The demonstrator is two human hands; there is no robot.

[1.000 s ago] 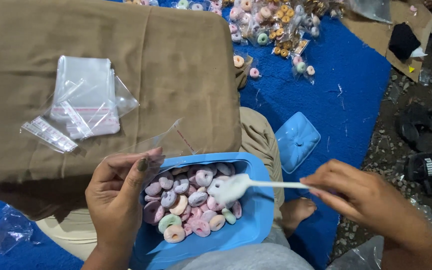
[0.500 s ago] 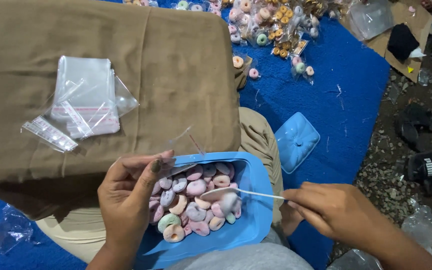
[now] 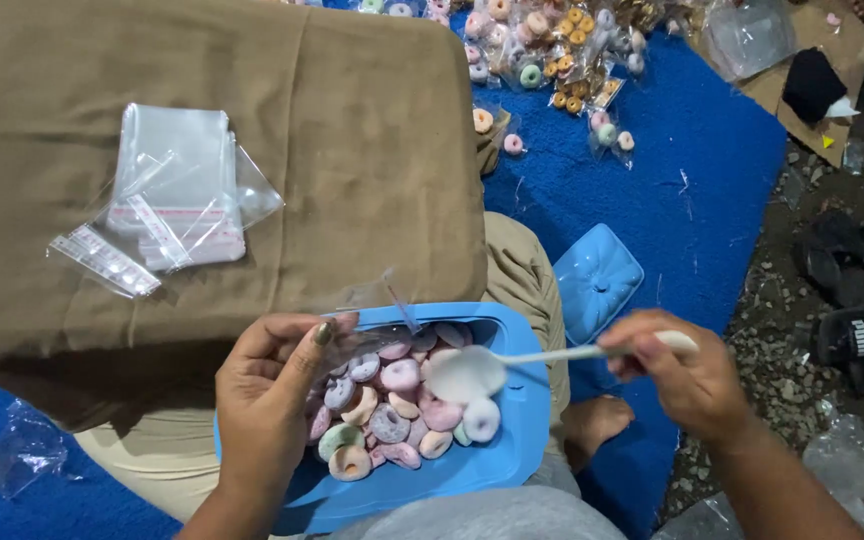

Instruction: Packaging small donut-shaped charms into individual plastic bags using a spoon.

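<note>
Head view, looking down at the lap: left hand [image 3: 270,400] closed in a pinch on a small clear bag [image 3: 377,310], thumb and fingers holding its mouth at the near-left rim of the blue tub [image 3: 512,440]; bag is thin and see-through, so how wide its mouth gapes cannot be told; right hand [image 3: 687,375] curled shut around the handle of a white spoon [image 3: 472,372], bowl of the spoon hovering just above the ring sweets [image 3: 402,415]; whether a sweet sits in the spoon is unclear.

Sweets fill the left and middle of the tub, pastel pink, lilac, green and peach, heaped against one another; tub rests on the person's knees.

Judgement on doing this step well: bag mouth wants holding open and tilted toward the spoon, low over the tub so any dropped ring falls back in; spoon best kept level and brought in from the right, tip into the mouth before tipping; pinch on the film should be light but firm, as it looks slippery.

Around: stack of empty clear bags [image 3: 177,195] on the tan cloth [image 3: 352,130], well apart from the hands; blue lid [image 3: 597,280] on the blue mat [image 3: 692,200], just right of the knee; filled packets [image 3: 552,50] at the far edge; dark sandals [image 3: 857,340] on the dirt, right.
</note>
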